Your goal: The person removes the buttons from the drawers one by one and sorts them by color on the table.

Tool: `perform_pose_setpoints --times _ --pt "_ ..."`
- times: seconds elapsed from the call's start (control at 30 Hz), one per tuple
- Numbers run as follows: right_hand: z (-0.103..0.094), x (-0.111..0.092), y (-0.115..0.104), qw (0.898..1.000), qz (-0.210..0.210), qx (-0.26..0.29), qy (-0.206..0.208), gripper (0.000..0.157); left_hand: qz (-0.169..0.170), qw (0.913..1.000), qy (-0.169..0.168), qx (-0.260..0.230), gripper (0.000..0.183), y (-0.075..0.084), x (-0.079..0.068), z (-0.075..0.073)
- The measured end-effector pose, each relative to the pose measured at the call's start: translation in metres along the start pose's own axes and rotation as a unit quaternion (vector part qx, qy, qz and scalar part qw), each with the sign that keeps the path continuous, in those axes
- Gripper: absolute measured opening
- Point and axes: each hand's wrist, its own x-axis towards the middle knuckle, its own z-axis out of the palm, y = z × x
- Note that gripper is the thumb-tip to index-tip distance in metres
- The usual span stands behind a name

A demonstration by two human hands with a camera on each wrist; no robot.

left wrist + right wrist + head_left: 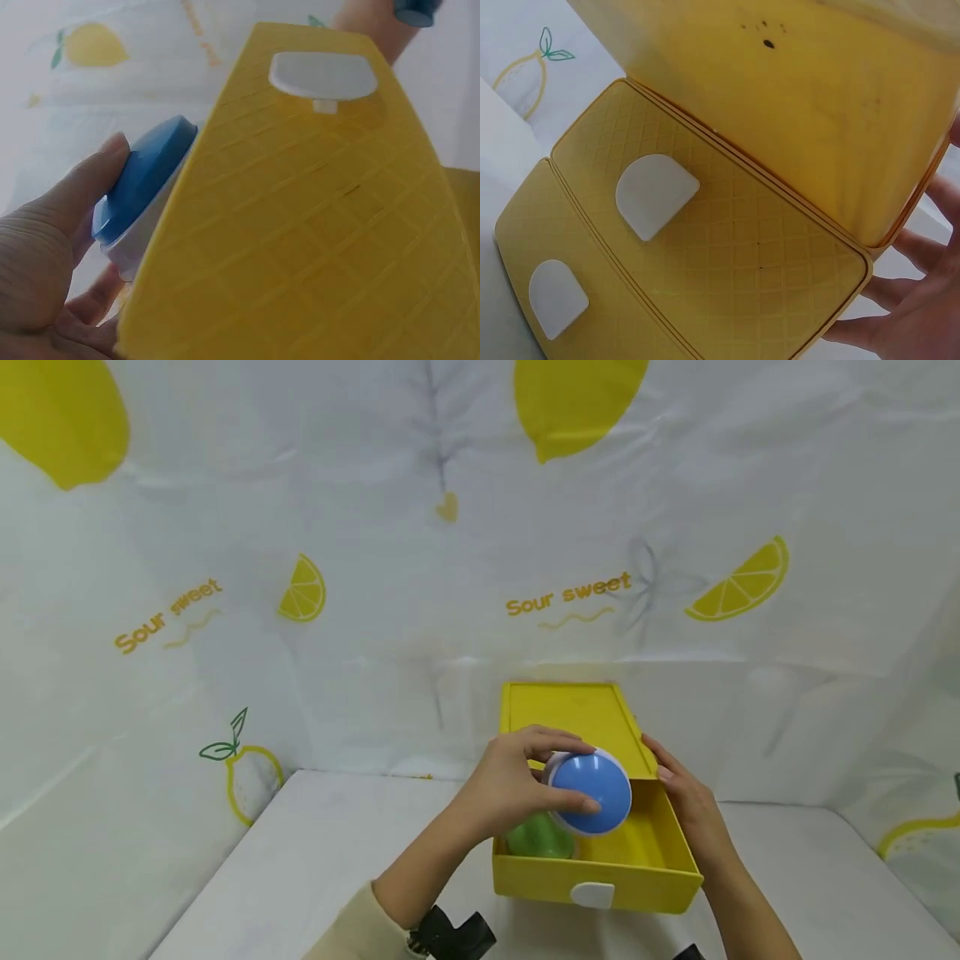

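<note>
My left hand (502, 789) grips a round white container with a blue lid (597, 795), thumb across the lid and fingers at its far edge. It is tilted so the lid faces me, over the pulled-out top drawer (600, 883) of a yellow cabinet (570, 718). A green rounded object (540, 837) lies in the drawer's left part, partly hidden by that hand and the container. At the cabinet's right side is my right hand (693, 814); in the right wrist view its spread fingers (922, 251) rest along the side wall.
Below the pulled-out drawer, the right wrist view shows two closed drawers with white handles (656, 195). The cabinet stands on a white tabletop (360, 860) close to a lemon-print sheet (420, 610) hanging behind it. The drawer's front juts toward me.
</note>
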Motion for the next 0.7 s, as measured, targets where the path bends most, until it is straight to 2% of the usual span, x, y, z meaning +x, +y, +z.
perform_pose_setpoints --times 0.17,0.4,0.53,0.7 --pt "0.001 -0.003 0.001 0.999 -0.016 0.046 -0.022 0.054 -0.008 0.9971 0.047 -0.060 0.045 -0.006 -0.010 -0.017" --pt "0.003 -0.002 0.000 0.998 -0.029 0.047 -0.017 0.053 -0.020 0.9871 0.123 -0.100 0.049 -0.020 -0.026 -0.044" --pt "0.003 -0.002 0.002 0.998 -0.036 0.051 -0.018 0.053 -0.038 0.9757 0.182 -0.116 0.051 -0.033 -0.036 -0.057" --pt "0.002 0.000 0.002 0.999 -0.034 0.000 0.002 0.052 -0.061 0.9598 0.239 -0.134 0.051 -0.054 -0.044 -0.065"
